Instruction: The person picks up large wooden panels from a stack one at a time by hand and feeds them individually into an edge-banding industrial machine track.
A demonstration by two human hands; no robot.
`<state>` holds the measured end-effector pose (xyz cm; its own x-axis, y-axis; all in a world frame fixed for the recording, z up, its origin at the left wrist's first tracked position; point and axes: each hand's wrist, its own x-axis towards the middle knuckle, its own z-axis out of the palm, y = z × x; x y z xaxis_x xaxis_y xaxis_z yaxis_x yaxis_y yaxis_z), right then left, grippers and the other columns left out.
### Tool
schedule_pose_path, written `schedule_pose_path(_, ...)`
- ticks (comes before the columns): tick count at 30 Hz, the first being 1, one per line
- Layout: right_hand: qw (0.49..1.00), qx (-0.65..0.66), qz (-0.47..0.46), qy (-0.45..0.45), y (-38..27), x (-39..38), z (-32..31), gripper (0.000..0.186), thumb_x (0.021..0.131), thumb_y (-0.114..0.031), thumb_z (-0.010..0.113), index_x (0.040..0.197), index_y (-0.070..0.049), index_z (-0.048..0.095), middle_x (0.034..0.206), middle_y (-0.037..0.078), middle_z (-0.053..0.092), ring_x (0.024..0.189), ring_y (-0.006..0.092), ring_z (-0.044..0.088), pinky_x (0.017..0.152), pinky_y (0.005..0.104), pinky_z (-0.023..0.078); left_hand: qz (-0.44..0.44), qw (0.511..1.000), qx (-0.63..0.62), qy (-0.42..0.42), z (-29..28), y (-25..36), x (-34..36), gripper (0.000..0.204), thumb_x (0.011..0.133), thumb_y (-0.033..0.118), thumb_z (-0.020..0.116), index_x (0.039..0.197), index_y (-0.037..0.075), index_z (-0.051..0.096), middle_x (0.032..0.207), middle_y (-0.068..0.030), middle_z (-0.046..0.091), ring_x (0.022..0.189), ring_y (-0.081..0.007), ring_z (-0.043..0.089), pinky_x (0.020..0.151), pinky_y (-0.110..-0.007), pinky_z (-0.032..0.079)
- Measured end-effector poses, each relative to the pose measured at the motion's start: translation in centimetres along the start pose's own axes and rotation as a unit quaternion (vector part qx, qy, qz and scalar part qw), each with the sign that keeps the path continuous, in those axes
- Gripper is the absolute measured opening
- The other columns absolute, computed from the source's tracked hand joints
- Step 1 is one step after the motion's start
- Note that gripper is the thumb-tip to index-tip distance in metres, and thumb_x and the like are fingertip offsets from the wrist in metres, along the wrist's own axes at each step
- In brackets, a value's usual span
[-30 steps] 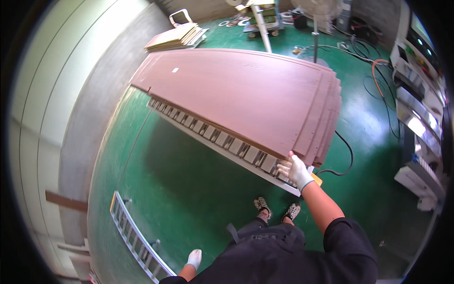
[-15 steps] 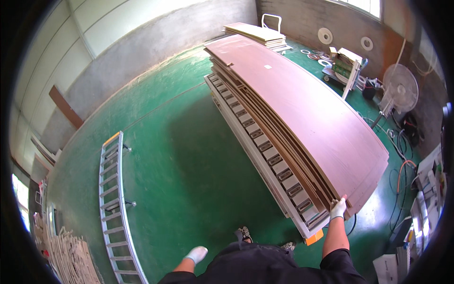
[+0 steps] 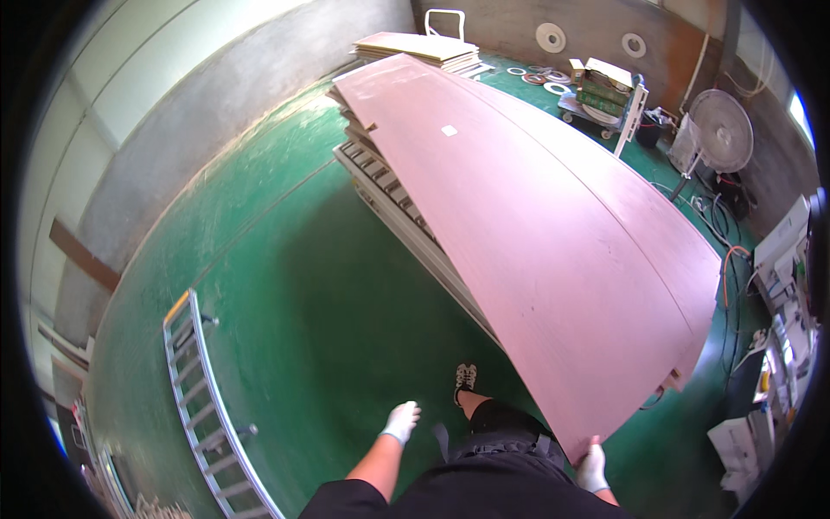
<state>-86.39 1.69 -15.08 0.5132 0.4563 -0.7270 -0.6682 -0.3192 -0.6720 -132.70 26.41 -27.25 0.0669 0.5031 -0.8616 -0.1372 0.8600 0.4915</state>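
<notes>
Our left hand hangs loosely curled over the green floor, with nothing seen in its grasp; our right hand is closed on the near corner of the pink panel, thumb on top, though we cannot see how the fingers sit underneath; the panel reaches forward from the right hand and slants away to the left, lying askew across the stack on the slatted stand.

To handle it well, we judge that one corner grip is thin for so long a sheet; the left hand would serve best along the panel's near left edge, well apart from the right, so that we share the weight, keep the sheet level and spare that corner from bending.

By our count: two gloved hands; one pink panel on top, the sheets under it too hidden to number; one slatted stand, ahead of the left hand; one ladder-like frame, to that hand's left; one shoe, ahead and right of it; one fan, far ahead and right of the right hand; two pale rings on the wall, far beyond both hands.
</notes>
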Motion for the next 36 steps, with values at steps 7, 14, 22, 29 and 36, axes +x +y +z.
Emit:
schedule_pose_path(7, 0.964, 0.064, -0.063, 0.250, -0.7, 3.3, -1.0, 0.068, 0.097, -0.057, 0.046, 0.131, 0.002, 0.049, 0.128, 0.014, 0.056, 0.108, 0.0295, 0.059, 0.096, 0.0438, 0.048, 0.241, 0.836, 0.459, -0.178, 13.5, 12.6, -0.2, 0.045, 0.100, 0.035, 0.045, 0.124, -0.001, 0.058, 0.127, -0.0175, 0.060, 0.122, -0.0281, 0.054, 0.103, -0.037, 0.040)
schedule_pose_path(14, 0.920, 0.052, -0.109, 0.374, -0.8, 3.4, -2.1, 0.066, 0.102, -0.048, 0.035, 0.131, 0.009, 0.050, 0.131, 0.019, 0.055, 0.115, 0.0305, 0.055, 0.101, 0.0404, 0.042, 0.004, 0.936, 0.288, -0.201, 9.9, 26.8, 5.8, 0.050, 0.097, 0.043, 0.051, 0.133, 0.008, 0.052, 0.128, -0.0104, 0.060, 0.109, -0.0223, 0.056, 0.093, -0.036, 0.044)
schedule_pose_path(22, 0.887, 0.001, -0.105, 0.449, 1.5, -1.8, 4.1, 0.060, 0.100, -0.043, 0.041, 0.129, 0.009, 0.051, 0.128, 0.022, 0.057, 0.113, 0.0336, 0.057, 0.101, 0.0397, 0.043, -0.033, 0.983, 0.008, -0.182, 10.8, 42.2, 13.7, 0.071, 0.094, 0.057, 0.050, 0.144, 0.008, 0.038, 0.147, -0.0125, 0.043, 0.132, -0.0296, 0.044, 0.110, -0.043, 0.032)
schedule_pose_path(29, 0.794, -0.328, -0.018, 0.511, 9.9, -11.9, 15.9, 0.052, 0.099, -0.037, 0.046, 0.125, 0.007, 0.055, 0.123, 0.024, 0.061, 0.107, 0.0337, 0.060, 0.098, 0.0388, 0.047, -0.036, 0.957, -0.175, -0.230, 13.9, 47.0, 14.3, 0.062, 0.097, 0.053, 0.049, 0.139, 0.008, 0.045, 0.141, -0.0100, 0.049, 0.128, -0.0311, 0.046, 0.108, -0.047, 0.037)
schedule_pose_path(36, 0.723, -0.364, 0.158, 0.566, 16.0, -13.6, 17.2, 0.054, 0.097, -0.035, 0.050, 0.125, 0.011, 0.053, 0.124, 0.027, 0.058, 0.114, 0.0372, 0.054, 0.102, 0.0404, 0.042, -0.080, 0.959, -0.079, -0.259, 8.2, 49.7, 12.0, 0.064, 0.099, 0.056, 0.038, 0.140, 0.007, 0.042, 0.139, -0.0098, 0.049, 0.129, -0.0290, 0.047, 0.108, -0.044, 0.039)
